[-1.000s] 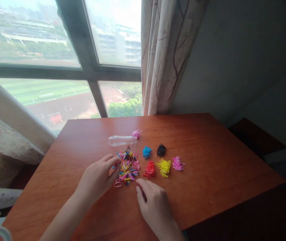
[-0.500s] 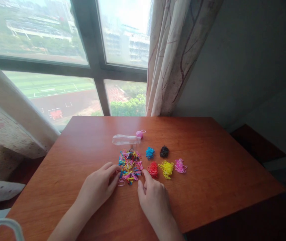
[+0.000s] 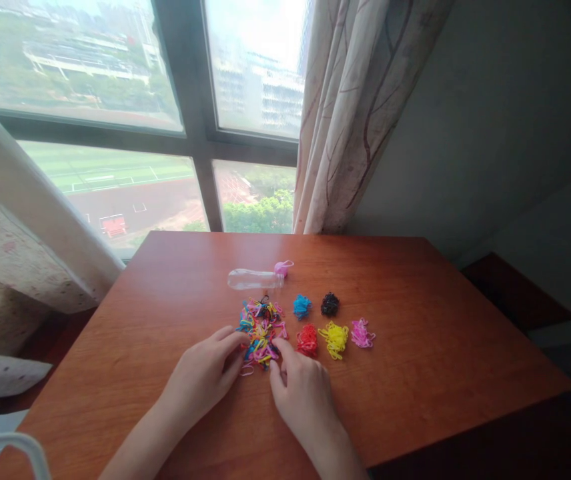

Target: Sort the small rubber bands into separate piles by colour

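A mixed pile of small coloured rubber bands (image 3: 262, 330) lies between my two hands. At its left edge rests my left hand (image 3: 213, 367), fingertips on the bands and thumb lower down, a little apart from the fingers. My right hand (image 3: 303, 387) is at the pile's lower right side, index finger stretched to the bands and thumb apart from it. I see no band gripped in either hand. Sorted heaps lie to the right: red bands (image 3: 307, 340), yellow bands (image 3: 335, 340), pink bands (image 3: 363, 333), blue bands (image 3: 302, 307) and black bands (image 3: 330, 304).
Behind the pile a clear bottle (image 3: 253, 279) lies on its side, with a pink cap (image 3: 281, 269) at its mouth. The brown wooden table (image 3: 415, 400) stands against a window with curtains (image 3: 340, 120). A white curved bar (image 3: 20, 440) shows at lower left.
Both hands have moved inward against the pile, the right one shifting left onto its edge. The pile looks slightly narrower. The whole view has shifted a little.
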Demonstrator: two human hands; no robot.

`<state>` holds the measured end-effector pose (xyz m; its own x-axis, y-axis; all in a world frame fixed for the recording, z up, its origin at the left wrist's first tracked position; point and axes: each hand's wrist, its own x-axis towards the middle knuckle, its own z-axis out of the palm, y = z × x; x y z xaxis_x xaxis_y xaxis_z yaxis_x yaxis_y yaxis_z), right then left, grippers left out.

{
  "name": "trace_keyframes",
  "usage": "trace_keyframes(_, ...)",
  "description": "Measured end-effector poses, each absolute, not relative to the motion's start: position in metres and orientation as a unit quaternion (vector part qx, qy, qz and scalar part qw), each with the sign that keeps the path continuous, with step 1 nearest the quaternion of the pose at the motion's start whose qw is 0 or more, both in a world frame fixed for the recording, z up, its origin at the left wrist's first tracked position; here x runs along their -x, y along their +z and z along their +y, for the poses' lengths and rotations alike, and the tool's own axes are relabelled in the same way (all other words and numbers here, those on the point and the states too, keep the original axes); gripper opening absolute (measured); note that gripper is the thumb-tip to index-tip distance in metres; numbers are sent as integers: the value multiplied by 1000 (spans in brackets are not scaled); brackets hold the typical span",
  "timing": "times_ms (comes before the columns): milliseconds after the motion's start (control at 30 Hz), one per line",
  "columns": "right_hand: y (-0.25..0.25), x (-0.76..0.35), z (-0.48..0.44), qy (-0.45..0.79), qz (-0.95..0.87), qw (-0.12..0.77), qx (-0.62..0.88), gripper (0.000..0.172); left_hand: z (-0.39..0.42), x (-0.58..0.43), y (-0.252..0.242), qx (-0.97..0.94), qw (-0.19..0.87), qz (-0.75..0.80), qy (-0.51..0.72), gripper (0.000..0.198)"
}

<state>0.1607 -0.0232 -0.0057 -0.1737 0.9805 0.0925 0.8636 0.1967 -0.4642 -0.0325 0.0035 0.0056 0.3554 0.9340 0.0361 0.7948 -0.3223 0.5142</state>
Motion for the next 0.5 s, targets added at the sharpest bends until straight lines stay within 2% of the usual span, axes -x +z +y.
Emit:
trace_keyframes(167,-9,-162,-26,180,-747,236,595,32,5,36,7,-789,209,554,163,23)
trace_keyframes(333,-9,-156,-33,200,-760,278,552,22,6,38,7,-785,203,561,164,22)
trace_keyframes(500,-12,-143,-38,186,-794,256,519,17,6,37,6,-788,202,558,163,22)
